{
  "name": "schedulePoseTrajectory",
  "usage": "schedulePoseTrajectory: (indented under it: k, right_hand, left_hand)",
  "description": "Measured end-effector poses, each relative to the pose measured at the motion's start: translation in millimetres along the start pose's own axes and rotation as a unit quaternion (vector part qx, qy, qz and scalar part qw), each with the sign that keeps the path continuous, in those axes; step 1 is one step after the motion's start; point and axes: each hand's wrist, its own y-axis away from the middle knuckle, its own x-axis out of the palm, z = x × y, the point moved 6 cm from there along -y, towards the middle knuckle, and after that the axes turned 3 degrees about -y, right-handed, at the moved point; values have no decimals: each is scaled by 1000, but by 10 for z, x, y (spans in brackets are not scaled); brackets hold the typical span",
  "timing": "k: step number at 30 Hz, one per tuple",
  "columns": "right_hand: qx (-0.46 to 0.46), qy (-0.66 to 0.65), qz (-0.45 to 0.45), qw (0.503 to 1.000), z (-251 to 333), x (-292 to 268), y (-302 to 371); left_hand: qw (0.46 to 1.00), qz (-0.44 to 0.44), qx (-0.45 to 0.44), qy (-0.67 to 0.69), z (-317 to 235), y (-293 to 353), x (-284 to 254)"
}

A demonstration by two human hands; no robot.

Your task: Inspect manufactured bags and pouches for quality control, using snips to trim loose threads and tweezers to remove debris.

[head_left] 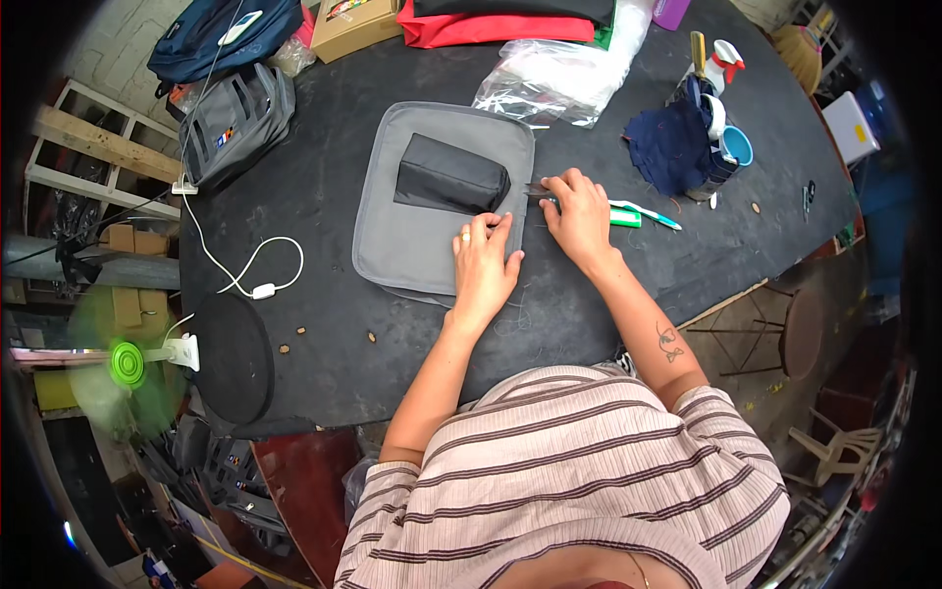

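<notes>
A grey fabric panel (378, 231) with rounded corners and a bound edge lies flat on the table. A raised black boxy pocket (446, 175) sits on it. My left hand (481, 265), with a ring on one finger, rests on the panel's near right part, its fingers stretched out and touching the pocket's near corner. At the panel's right edge, my right hand (581, 216) is closed on a small dark metal tool (536, 190) that looks like thread snips, its tip pointing left at the pocket. The fingers hide most of the tool.
Right of my right hand lie a green-and-white stick-like item (648, 213) and a green piece (624, 217). Beyond stand a navy cloth holder (677, 147), a spray bottle (724, 65) and a blue cup (736, 145). Plastic bags (549, 83), a grey backpack (235, 123) and a white cable (263, 291) also lie around.
</notes>
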Motion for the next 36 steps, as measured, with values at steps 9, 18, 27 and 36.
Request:
schedulePoseTrajectory:
  k: [9,18,27,36]
  right_hand:
    - [-9,33,-19,999,57,13,12]
    - [158,-301,22,940,-270,217,82]
    - [225,-372,176,883,-257,353,488]
    - [272,-490,234,794,54,316,605]
  left_hand:
    - [1000,2,2,13,-6,4,-10]
    - [942,-73,-109,309,164,86,-202]
    - [998,24,52,2,-134,363,-669]
    - [920,-221,-88,311,420,526,-994]
